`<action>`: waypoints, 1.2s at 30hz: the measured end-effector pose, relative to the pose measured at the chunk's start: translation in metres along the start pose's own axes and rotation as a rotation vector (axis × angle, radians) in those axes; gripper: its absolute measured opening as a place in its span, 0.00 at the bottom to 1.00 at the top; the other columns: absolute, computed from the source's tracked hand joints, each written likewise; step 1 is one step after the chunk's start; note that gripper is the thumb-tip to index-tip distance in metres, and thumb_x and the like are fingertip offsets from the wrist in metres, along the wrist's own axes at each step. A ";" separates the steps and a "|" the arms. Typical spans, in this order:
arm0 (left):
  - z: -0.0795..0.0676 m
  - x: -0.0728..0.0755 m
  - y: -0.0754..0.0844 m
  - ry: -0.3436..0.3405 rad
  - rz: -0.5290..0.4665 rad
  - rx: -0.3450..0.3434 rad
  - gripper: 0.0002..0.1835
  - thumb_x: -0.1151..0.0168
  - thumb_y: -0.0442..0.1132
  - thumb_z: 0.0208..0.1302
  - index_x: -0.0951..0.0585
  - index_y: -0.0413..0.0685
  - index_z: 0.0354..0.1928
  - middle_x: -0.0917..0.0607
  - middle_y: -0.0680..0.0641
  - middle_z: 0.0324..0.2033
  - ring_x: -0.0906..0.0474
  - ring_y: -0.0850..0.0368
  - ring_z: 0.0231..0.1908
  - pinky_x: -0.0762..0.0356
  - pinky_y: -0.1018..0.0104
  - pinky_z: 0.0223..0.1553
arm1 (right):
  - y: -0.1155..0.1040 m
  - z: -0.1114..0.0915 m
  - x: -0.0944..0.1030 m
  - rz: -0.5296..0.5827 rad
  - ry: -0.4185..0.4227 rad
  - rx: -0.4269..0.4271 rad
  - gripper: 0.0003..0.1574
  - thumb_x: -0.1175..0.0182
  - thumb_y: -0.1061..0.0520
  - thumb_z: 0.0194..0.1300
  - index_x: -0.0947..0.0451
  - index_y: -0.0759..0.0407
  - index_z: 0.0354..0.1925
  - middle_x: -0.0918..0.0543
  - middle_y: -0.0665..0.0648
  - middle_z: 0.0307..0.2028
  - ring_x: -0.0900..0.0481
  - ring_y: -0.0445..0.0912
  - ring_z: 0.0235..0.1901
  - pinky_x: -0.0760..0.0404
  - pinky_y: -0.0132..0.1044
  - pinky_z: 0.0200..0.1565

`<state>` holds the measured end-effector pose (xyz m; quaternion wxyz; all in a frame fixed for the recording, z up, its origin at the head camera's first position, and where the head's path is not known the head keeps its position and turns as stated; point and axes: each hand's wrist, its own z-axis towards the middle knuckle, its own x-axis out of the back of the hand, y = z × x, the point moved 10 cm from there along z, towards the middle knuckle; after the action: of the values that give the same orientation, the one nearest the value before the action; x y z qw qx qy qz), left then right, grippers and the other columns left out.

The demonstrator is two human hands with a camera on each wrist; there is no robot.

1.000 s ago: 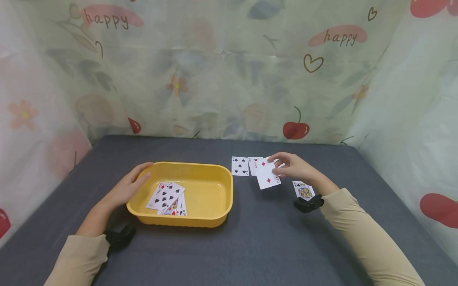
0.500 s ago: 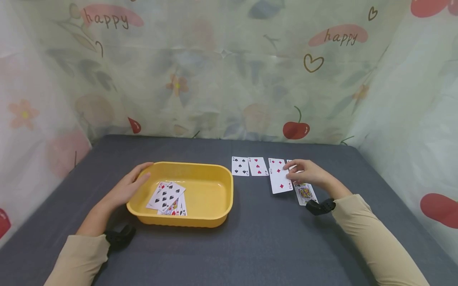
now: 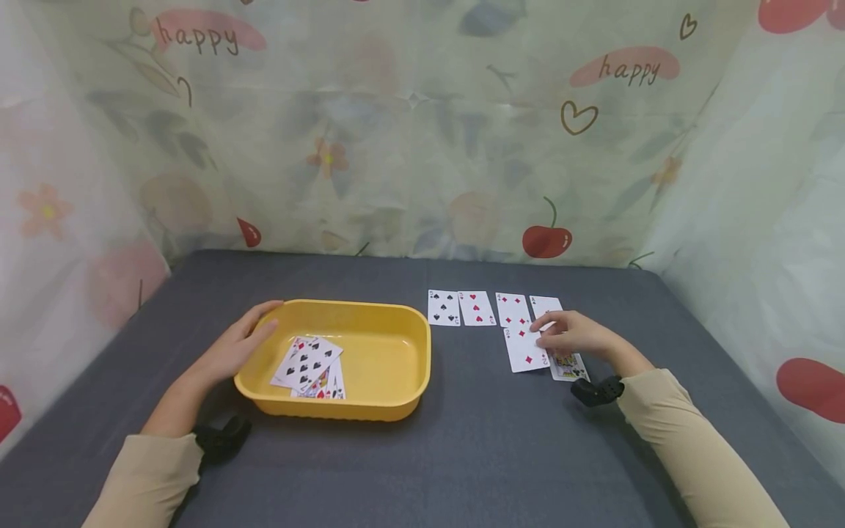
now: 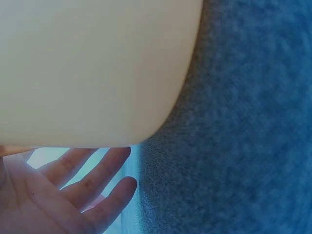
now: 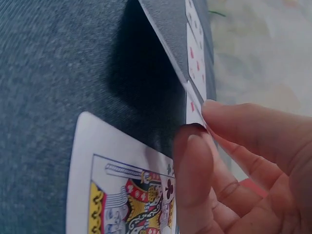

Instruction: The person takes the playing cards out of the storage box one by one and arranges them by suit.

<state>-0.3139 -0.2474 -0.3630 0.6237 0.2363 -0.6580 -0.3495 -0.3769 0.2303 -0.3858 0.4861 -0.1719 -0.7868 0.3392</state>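
Note:
My right hand (image 3: pixel 574 334) pinches a two of diamonds (image 3: pixel 526 350) between thumb and fingers. In the right wrist view the card (image 5: pixel 163 41) is tilted, seen edge-on, with a shadow on the cloth beneath. It overlaps the front of the four of diamonds (image 3: pixel 513 308) in the head view. Below my right hand lies a king of clubs (image 3: pixel 571 369), partly hidden. My left hand (image 3: pixel 231 348) rests at the left rim of a yellow plastic tub (image 3: pixel 389 359), thumb over the rim. In the left wrist view its fingers (image 4: pixel 95 183) are loosely straight and spread beside the tub.
Several cards (image 3: pixel 313 363) lie overlapping at the tub's left end. Along the back of the dark cloth-covered table (image 3: pixel 462 455), a five of spades (image 3: pixel 444 308), a three of hearts (image 3: pixel 477 308) and a partly covered card (image 3: pixel 544 304) form a row. A printed curtain (image 3: pixel 409 147) surrounds the table.
My right hand has carried the two of diamonds rightward and toward me, uncovering the three of hearts and four of diamonds. My left hand and the tub stay put.

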 end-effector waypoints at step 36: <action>0.000 -0.001 -0.001 -0.002 -0.003 0.012 0.32 0.62 0.52 0.73 0.48 0.42 0.71 0.43 0.32 0.68 0.40 0.37 0.64 0.41 0.41 0.61 | -0.026 -0.003 0.005 -0.040 0.036 0.061 0.25 0.44 0.51 0.66 0.29 0.64 0.56 0.21 0.64 0.42 0.23 0.46 0.35 0.22 0.36 0.40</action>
<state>-0.3138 -0.2473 -0.3641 0.6213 0.2407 -0.6602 -0.3466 -0.3752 0.2159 -0.3636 0.5120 -0.1475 -0.7704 0.3500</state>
